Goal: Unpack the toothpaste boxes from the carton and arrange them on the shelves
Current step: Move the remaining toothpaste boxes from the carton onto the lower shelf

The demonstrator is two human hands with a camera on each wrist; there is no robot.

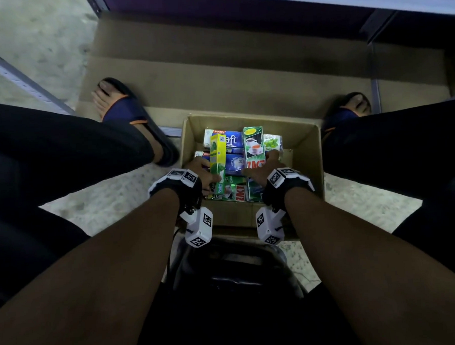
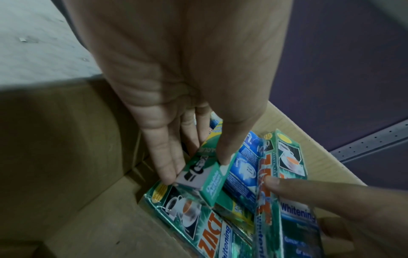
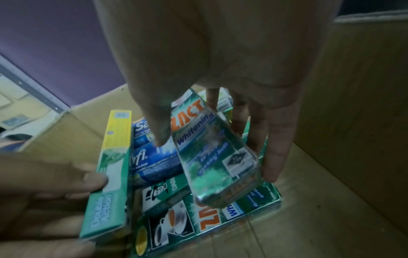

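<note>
An open brown carton sits on the floor between my feet, holding several toothpaste boxes. My left hand pinches a yellow-and-green "Double Action" box between thumb and fingers, its near end raised; the same box shows at the left of the right wrist view. My right hand grips a green Zact whitening box by its sides, tilted up out of the carton. Blue boxes and more green Zact boxes lie flat underneath.
The carton rests on a flattened cardboard sheet before a dark purple shelf unit. Grey perforated shelf posts run along the left. My sandalled feet flank the carton. A dark stool is beneath me.
</note>
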